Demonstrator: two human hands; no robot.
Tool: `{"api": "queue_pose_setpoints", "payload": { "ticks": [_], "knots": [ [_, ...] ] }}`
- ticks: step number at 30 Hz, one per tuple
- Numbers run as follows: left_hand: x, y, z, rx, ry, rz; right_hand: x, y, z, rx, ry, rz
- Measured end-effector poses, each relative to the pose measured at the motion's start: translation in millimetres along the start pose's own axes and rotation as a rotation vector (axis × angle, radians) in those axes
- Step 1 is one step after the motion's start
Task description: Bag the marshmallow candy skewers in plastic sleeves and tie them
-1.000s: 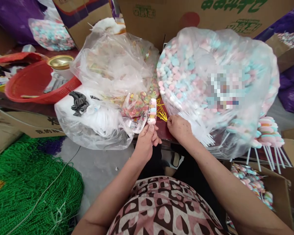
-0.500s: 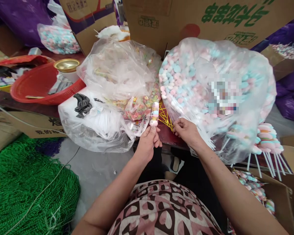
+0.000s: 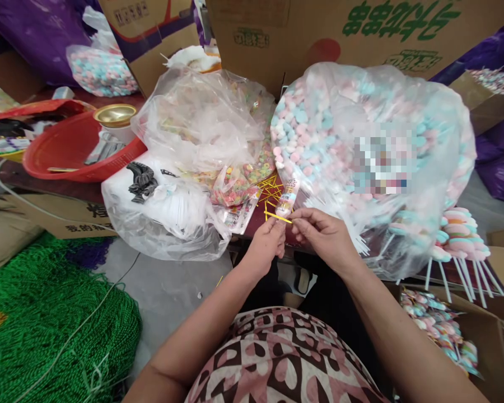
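Observation:
A wrapped marshmallow skewer [image 3: 288,197] stands up from my left hand [image 3: 267,243], whose fingers are closed around its lower end. In a pinch, my right hand [image 3: 325,235] holds a gold twist tie [image 3: 278,217], which lies across the wrapper just above my left fingers. More gold twist ties [image 3: 273,187] are scattered on the dark red table behind the skewer. Left of them are printed clear wrappers [image 3: 241,215] and a bag of small colourful ring candies [image 3: 231,187]. White sticks [image 3: 340,218] fan out beside my right hand.
A large bag of pink and blue marshmallows [image 3: 306,123] stands at right, near unwrapped marshmallow skewers [image 3: 464,235]. Below is a carton [image 3: 487,341] holding wrapped skewers. A red basket [image 3: 46,151] and a clear bag of white wrappers [image 3: 172,224] are at left; green cord [image 3: 67,330] lies below.
My right hand has picked up a gold twist tie and brought it to the skewer's wrapper. My left hand has moved right with the wrapped skewer, and the hands now meet.

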State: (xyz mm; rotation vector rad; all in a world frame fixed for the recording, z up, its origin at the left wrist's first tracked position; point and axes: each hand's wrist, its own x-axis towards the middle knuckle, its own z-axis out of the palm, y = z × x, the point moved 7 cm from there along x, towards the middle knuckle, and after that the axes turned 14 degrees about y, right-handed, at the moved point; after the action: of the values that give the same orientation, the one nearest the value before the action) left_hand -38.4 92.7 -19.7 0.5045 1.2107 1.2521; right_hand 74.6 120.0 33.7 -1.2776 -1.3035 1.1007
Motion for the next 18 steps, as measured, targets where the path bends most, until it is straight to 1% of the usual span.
{"api": "queue_pose_setpoints", "payload": {
  "ticks": [3,6,11,18],
  "knots": [
    [-4,0,2.5,0.025,0.011,-0.017,-3,-4,-1,-0.208,0.038,-0.164],
    [-10,2,4.1,0.04,0.0,-0.033,-5,-2,-3,-0.287,0.061,-0.219],
    [-15,3,3.3,0.006,-0.003,-0.019,-8,-3,-5,-0.294,0.078,-0.239],
    [-14,-1,2.8,0.002,0.03,0.024,-15,5,-3,-0.236,0.034,-0.178]
  ]
}}
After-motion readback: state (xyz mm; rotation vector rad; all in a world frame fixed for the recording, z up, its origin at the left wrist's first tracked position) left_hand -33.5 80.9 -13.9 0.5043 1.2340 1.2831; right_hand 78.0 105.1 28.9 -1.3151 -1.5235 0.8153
